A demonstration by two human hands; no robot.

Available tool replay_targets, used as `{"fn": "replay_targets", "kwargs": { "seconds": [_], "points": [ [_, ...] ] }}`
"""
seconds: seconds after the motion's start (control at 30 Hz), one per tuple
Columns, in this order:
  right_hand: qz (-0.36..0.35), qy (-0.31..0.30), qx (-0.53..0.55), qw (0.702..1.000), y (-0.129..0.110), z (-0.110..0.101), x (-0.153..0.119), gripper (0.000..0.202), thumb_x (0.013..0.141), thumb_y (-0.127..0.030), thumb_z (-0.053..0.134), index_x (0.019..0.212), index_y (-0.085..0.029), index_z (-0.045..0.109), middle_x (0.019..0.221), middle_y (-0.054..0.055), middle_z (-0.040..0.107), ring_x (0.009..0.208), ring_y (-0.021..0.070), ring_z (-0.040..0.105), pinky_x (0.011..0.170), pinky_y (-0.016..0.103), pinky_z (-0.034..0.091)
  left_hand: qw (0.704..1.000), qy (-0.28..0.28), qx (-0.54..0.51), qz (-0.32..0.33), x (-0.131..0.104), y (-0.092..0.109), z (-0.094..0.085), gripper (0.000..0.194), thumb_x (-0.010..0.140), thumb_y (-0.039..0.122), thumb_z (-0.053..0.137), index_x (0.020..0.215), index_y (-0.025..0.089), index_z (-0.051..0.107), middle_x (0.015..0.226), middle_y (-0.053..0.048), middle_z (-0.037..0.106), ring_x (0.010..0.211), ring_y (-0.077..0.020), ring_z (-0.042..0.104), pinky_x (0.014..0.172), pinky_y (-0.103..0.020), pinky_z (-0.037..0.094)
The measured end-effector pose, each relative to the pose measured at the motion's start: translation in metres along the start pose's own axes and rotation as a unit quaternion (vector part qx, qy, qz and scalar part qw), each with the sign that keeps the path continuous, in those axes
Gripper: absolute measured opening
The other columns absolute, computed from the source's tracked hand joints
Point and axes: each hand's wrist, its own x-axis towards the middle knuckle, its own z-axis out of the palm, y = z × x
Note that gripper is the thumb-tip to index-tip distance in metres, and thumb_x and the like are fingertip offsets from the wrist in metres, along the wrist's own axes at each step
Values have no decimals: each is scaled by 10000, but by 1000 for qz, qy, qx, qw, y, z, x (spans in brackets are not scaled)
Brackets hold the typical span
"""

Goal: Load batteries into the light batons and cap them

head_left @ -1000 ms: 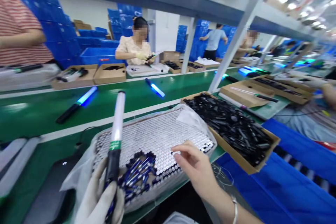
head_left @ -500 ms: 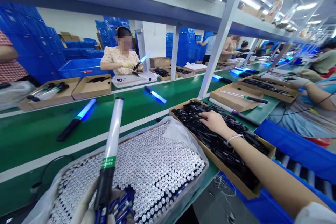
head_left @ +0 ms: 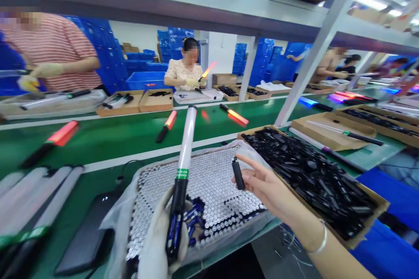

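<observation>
My left hand (head_left: pixel 160 235), in a pale glove, is closed round the black handle of a light baton (head_left: pixel 186 144). The baton stands nearly upright, its white tube unlit above a green band. Blue batteries show in the open side of its handle. My bare right hand (head_left: pixel 262 183) pinches a small black plastic piece, seemingly a battery cover (head_left: pixel 238 175), between thumb and fingers. It hovers over the plastic-lined tray (head_left: pixel 134 209), where batteries (head_left: pixel 209 170) stand packed on end. Several loose blue batteries lie on their sides near my left hand.
A cardboard box (head_left: pixel 381 209) of black plastic parts stands right of the tray. Red-lit batons (head_left: pixel 238 117) lie on the green belt (head_left: pixel 104 139). A black power bank-like slab (head_left: pixel 88 231) and unlit batons (head_left: pixel 49 202) lie left. Co-workers sit opposite; a shelf post (head_left: pixel 314 56) rises ahead.
My right hand has left the box of black parts with one piece and moved left over the battery tray. The view has swung left. The belt batons changed from blue to red.
</observation>
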Motion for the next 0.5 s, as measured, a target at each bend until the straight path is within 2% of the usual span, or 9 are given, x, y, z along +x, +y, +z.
{"fn": "replay_targets", "kwargs": {
  "seconds": [0.17, 0.23, 0.27, 0.33, 0.4, 0.43, 0.47, 0.5],
  "points": [
    [-24, -104, -21, 994, 27, 76, 4, 401, 827, -340, 699, 1194, -300, 544, 820, -1, 712, 811, 166, 661, 784, 335, 480, 999, 10, -47, 12, -12, -2, -2, 562, 838, 547, 628, 1282, 214, 535, 936, -55, 662, 501, -80, 568, 402, -176, 464],
    [-20, -121, -26, 992, 38, 93, 2, 397, 828, -355, 692, 1182, -304, 519, 811, -5, 703, 763, 163, 648, 743, 329, 483, 998, 4, -70, 2, -16, -1, -1, 607, 804, 581, 643, 1310, 267, 529, 967, -46, 673, 430, -54, 520, 353, -159, 424],
    [-20, -115, -38, 992, 42, 95, 2, 401, 833, -363, 682, 1189, -305, 508, 811, -3, 699, 755, 166, 643, 733, 328, 483, 997, 14, -73, -2, -19, 0, -1, 611, 795, 582, 649, 1312, 276, 535, 988, -48, 677, 419, -50, 513, 344, -155, 417],
    [-48, -70, -89, 992, 45, 79, 8, 422, 840, -381, 656, 1219, -301, 491, 794, 1, 684, 748, 177, 633, 715, 328, 485, 997, 57, -59, -4, -24, 4, -1, 624, 766, 566, 684, 1297, 262, 562, 1003, -60, 684, 447, -68, 550, 348, -150, 423],
    [-104, 21, -208, 972, 41, 38, 21, 439, 854, -383, 595, 1266, -281, 483, 782, 10, 668, 746, 189, 625, 689, 321, 486, 994, 96, -43, 0, -26, 9, -4, 668, 720, 554, 726, 1292, 249, 566, 994, -64, 691, 533, -117, 623, 387, -156, 467],
    [-133, 86, -297, 942, 35, 9, 28, 440, 863, -362, 544, 1286, -257, 485, 776, 17, 659, 742, 194, 623, 677, 318, 489, 994, 104, -38, 3, -25, 11, -6, 696, 697, 555, 740, 1295, 250, 559, 985, -61, 693, 569, -137, 647, 408, -164, 489],
    [-131, 152, -426, 882, 27, -23, 34, 441, 879, -314, 477, 1312, -232, 483, 795, 26, 662, 750, 192, 629, 689, 313, 492, 994, 104, -35, 5, -22, 12, -9, 723, 681, 563, 746, 1304, 258, 544, 981, -54, 694, 586, -149, 657, 419, -172, 506],
    [-87, 191, -566, 798, 18, -56, 37, 459, 881, -274, 434, 1336, -237, 479, 831, 24, 674, 760, 183, 639, 710, 305, 497, 994, 102, -29, 5, -18, 13, -11, 735, 675, 572, 744, 1307, 261, 535, 967, -49, 694, 571, -148, 652, 411, -179, 509]
  ]
}}
